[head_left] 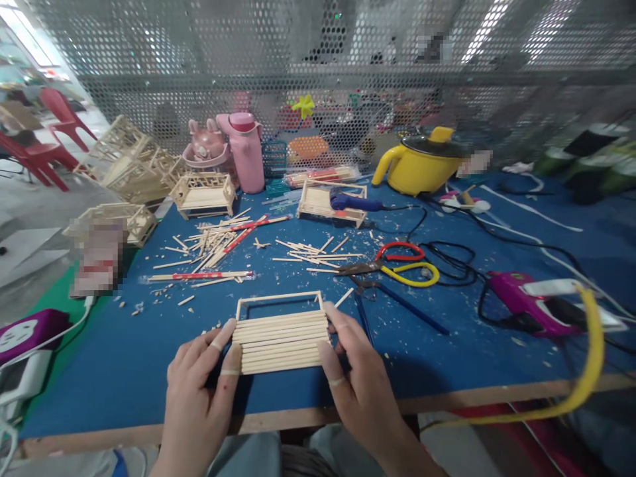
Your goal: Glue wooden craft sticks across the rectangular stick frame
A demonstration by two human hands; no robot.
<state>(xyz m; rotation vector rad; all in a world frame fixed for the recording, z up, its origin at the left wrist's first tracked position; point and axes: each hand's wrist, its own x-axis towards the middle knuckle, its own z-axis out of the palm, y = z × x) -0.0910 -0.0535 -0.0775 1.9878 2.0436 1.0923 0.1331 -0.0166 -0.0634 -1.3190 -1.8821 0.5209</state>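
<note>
A small stick frame (281,343) with a row of parallel wooden sticks and a raised rail at its far side is held near the table's front edge. My left hand (205,377) grips its left end, thumb and fingers against the stick ends. At the right end, my right hand (360,371) holds it the same way. White coverings wrap some fingertips on both hands. Beyond the frame lie loose sticks (318,253), red-and-yellow handled scissors (385,265) and blue-handled pliers (407,306).
Finished stick frames (205,195) stand at the back left. A blue glue gun (355,202) rests on another frame. Behind are a pink bottle (246,156) and yellow pot (424,169). Cables and a purple device (521,301) lie right; a phone (99,258) stands left.
</note>
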